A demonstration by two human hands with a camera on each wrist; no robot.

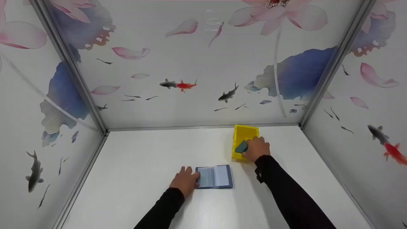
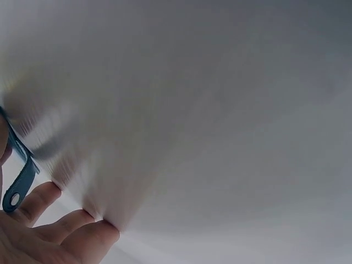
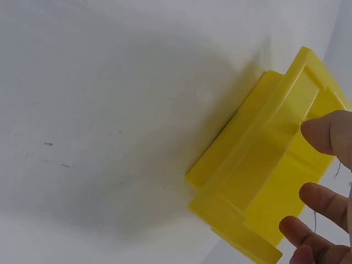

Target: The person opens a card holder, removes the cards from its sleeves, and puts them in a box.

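An open blue card holder (image 1: 213, 176) with clear sleeves lies on the white table. My left hand (image 1: 185, 181) is at its left edge, fingers fairly straight and fingertips on the tabletop. In the left wrist view, a digit touches the holder beside its blue snap strap (image 2: 21, 184). Over the yellow bin (image 1: 245, 132), my right hand (image 1: 257, 149) grips a dark green, soft-looking piece (image 1: 241, 147) whose kind I cannot tell. In the right wrist view that piece is out of sight, and my fingers (image 3: 324, 203) reach over the bin's opening.
The white table (image 1: 133, 178) is enclosed by printed panels at the back and both sides. Metal posts (image 1: 71, 70) stand at the corners. The bin is near the back panel, right of the middle, beyond the card holder.
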